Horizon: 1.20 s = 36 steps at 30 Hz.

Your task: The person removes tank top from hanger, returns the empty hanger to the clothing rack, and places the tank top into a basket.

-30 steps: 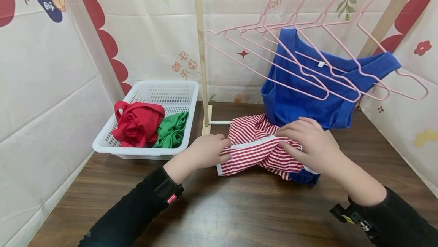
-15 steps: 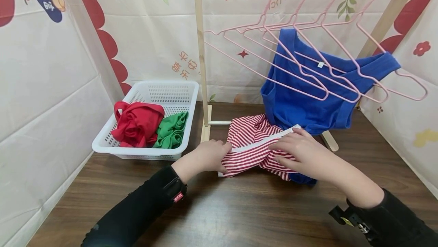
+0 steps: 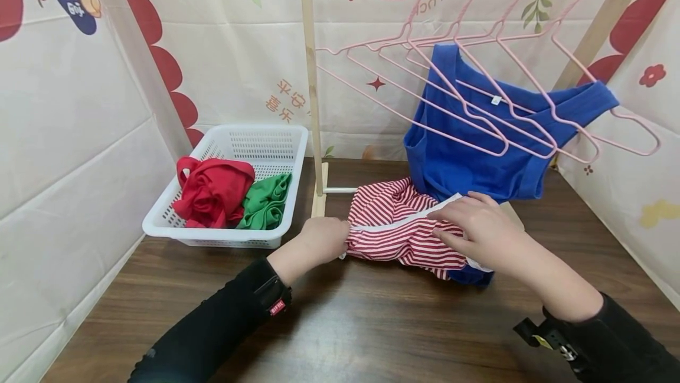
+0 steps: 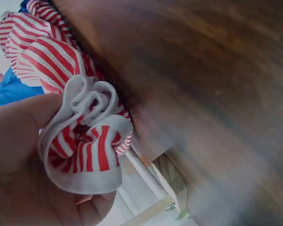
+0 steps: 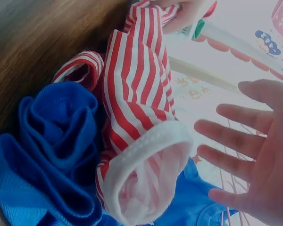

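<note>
A red-and-white striped garment [image 3: 390,244] with white trim lies on the table below a blue tank top. My left hand [image 3: 321,241] grips its left end; in the left wrist view the white-edged opening [image 4: 92,181] is bunched between thumb and fingers. My right hand [image 3: 489,226] hovers over the garment's right end. The right wrist view shows that hand's spread fingers [image 5: 236,136] apart from the white-rimmed opening [image 5: 115,183] there. A bundle of blue cloth [image 5: 61,127] lies beside this opening.
A blue tank top [image 3: 473,164] hangs tilted on the rack, among several pink hangers [image 3: 502,141]. The rack's wooden post [image 3: 313,88] stands left of the garment. Further left, a white basket [image 3: 159,218] holds red cloth [image 3: 218,191] and green cloth [image 3: 268,200].
My left hand has curled round the garment's left end, which was flat and is now gathered. My right hand shifts slightly right, its fingers off the cloth.
</note>
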Each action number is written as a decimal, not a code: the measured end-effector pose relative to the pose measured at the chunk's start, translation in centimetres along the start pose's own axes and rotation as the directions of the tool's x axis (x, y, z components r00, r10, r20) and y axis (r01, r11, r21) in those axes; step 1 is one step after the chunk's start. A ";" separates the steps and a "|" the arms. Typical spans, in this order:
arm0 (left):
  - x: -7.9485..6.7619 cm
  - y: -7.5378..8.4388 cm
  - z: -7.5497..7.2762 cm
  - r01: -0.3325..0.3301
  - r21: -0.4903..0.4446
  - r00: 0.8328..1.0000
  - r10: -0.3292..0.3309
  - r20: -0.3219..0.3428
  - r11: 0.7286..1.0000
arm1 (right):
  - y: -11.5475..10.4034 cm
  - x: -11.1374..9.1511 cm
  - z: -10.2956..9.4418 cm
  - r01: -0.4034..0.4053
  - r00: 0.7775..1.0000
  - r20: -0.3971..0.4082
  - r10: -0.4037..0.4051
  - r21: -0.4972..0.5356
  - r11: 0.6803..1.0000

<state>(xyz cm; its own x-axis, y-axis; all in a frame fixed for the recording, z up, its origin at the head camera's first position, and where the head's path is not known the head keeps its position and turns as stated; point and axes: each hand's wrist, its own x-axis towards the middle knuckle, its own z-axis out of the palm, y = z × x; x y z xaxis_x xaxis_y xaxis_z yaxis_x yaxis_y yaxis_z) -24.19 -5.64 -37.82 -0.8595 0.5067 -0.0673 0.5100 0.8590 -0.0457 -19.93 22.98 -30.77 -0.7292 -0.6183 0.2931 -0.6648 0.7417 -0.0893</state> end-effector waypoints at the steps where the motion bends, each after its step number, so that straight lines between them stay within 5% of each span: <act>1: -0.1 0.0 -0.1 0.003 0.001 1.000 -0.003 -0.013 1.000 | 0.0 0.0 -0.1 -0.006 1.000 -0.010 0.006 -0.002 1.000; 7: -0.3 -0.5 -1.4 0.042 -0.163 0.998 -0.049 -0.039 0.986 | 0.4 -0.1 -0.6 -0.053 0.998 -0.044 0.052 -0.004 0.999; 12: -0.5 -0.9 -2.8 0.092 -0.433 0.995 -0.100 0.005 0.896 | 0.5 -0.1 -0.8 -0.078 0.993 -0.089 0.077 -0.001 0.997; 16: -0.5 -1.2 -3.6 0.102 -0.669 0.989 -0.146 -0.010 0.736 | 0.4 -0.1 -1.1 -0.111 0.986 -0.124 0.113 0.025 0.994; 19: -0.6 -1.5 -4.0 0.089 -0.823 0.985 -0.173 -0.012 0.562 | 0.4 0.0 -1.3 -0.142 0.978 -0.146 0.148 0.051 0.989; 24: -0.7 -1.8 -5.2 0.073 -0.937 0.969 -0.247 -0.015 0.342 | 0.3 -0.1 -1.7 -0.167 0.966 -0.182 0.184 0.109 0.980; 26: -0.8 -1.8 -5.7 0.065 -0.953 0.961 -0.275 -0.020 0.295 | 0.3 -0.1 -1.8 -0.173 0.963 -0.185 0.195 0.127 0.977; 32: -1.1 -2.1 -6.9 0.030 -0.996 0.939 -0.344 0.000 0.083 | 0.4 -0.3 -1.9 -0.208 0.960 -0.158 0.231 0.153 0.966; 34: -1.2 -2.3 -7.3 -0.013 -0.999 0.930 -0.366 -0.030 0.047 | 0.5 -0.3 -1.9 -0.211 0.961 -0.149 0.233 0.151 0.966; 36: -1.5 -2.4 -7.8 -0.060 -0.996 0.920 -0.385 -0.079 0.062 | 0.5 -0.3 -1.8 -0.213 0.961 -0.146 0.234 0.148 0.966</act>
<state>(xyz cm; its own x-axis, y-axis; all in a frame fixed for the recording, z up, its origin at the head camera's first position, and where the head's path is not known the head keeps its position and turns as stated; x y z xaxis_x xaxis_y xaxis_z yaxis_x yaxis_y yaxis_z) -24.38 -7.91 -29.86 -0.9894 0.1412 0.0348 0.0487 0.0959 0.9942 -19.74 24.03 -29.16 -0.8329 -0.3830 0.3994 -0.5109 0.8094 -0.2894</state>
